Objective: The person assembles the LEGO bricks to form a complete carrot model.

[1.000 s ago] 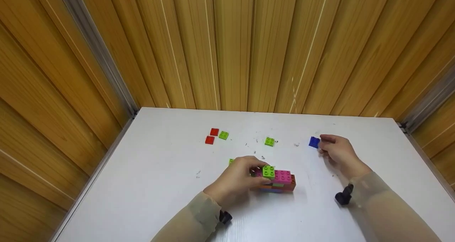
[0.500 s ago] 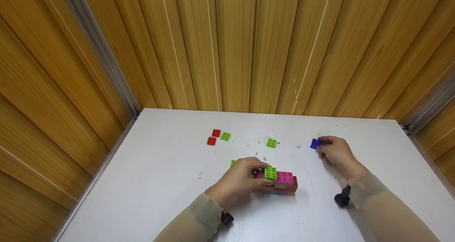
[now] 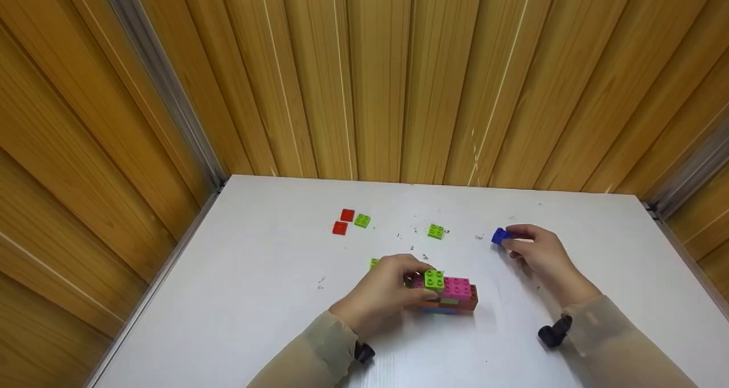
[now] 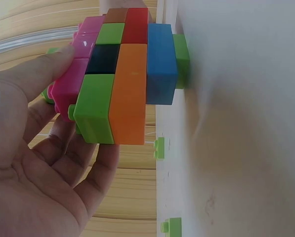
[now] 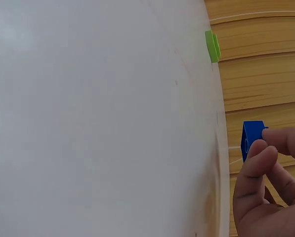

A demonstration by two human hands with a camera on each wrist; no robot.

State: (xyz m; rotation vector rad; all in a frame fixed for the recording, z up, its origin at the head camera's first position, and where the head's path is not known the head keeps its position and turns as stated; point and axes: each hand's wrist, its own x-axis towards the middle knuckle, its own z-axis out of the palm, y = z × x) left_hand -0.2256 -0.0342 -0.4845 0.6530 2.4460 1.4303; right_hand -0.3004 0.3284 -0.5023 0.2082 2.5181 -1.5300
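Observation:
A multicoloured block structure [image 3: 458,303] stands near the middle of the table, gripped by my left hand [image 3: 383,288] from its left side. Pink bricks [image 3: 457,287] run along its upper level, with a lime brick [image 3: 434,280] on top beside my thumb. The left wrist view shows its side, where an orange brick [image 4: 129,94], a blue brick [image 4: 160,64] and a lime brick [image 4: 94,106] join others; my fingers curl behind. My right hand [image 3: 540,252] pinches a small blue brick [image 3: 500,236] between thumb and fingers; in the right wrist view that blue brick [image 5: 253,136] is tilted.
Two flat red pieces [image 3: 343,221] and a lime brick [image 3: 362,220] lie at the back left of the white table [image 3: 256,251]. Another lime brick [image 3: 435,231] lies further right. One more lime brick [image 3: 373,262] shows partly behind my left hand. Wood-patterned walls enclose the table.
My right hand has pinched the blue brick, turned it and brought it slightly left and nearer. My left hand keeps its grip on the block structure, with the whole view shifting slightly.

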